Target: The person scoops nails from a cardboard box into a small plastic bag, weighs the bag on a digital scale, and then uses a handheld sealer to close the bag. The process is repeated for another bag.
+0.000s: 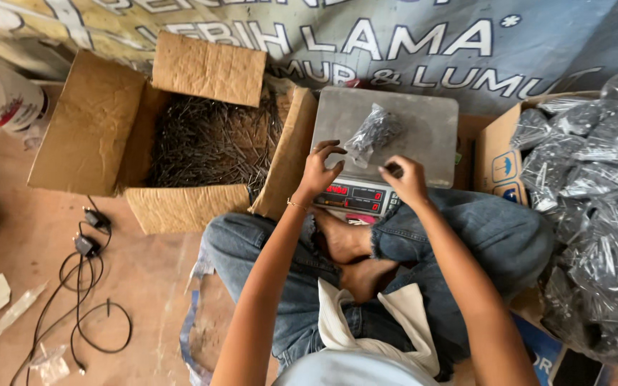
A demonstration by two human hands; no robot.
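Clear plastic bag of nails (372,133) sits unheld on the scale's steel plate (423,118); a nudge from the left hand (320,170), grip open at seven o'clock, could tip it. Right hand (405,179) is curled at five o'clock, its grip's contents not discernible.

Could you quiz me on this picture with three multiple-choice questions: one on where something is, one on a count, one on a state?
1. Where does the small clear bag of nails lie?
A. on the grey scale platform
B. inside the open box
C. on the floor by the cables

2. How many small clear bags lie on the scale platform?
A. one
B. three
C. five

3. In what state is the cardboard box of loose nails?
A. taped shut
B. open, flaps spread, nails inside
C. open and bare inside

Answers:
1. A, the bag rests on the flat grey platform, just past the left hand and right hand.
2. A, only one bag lies there; the many other filled bags are heaped at the right.
3. B, the flaps stand out and dark nails fill it.
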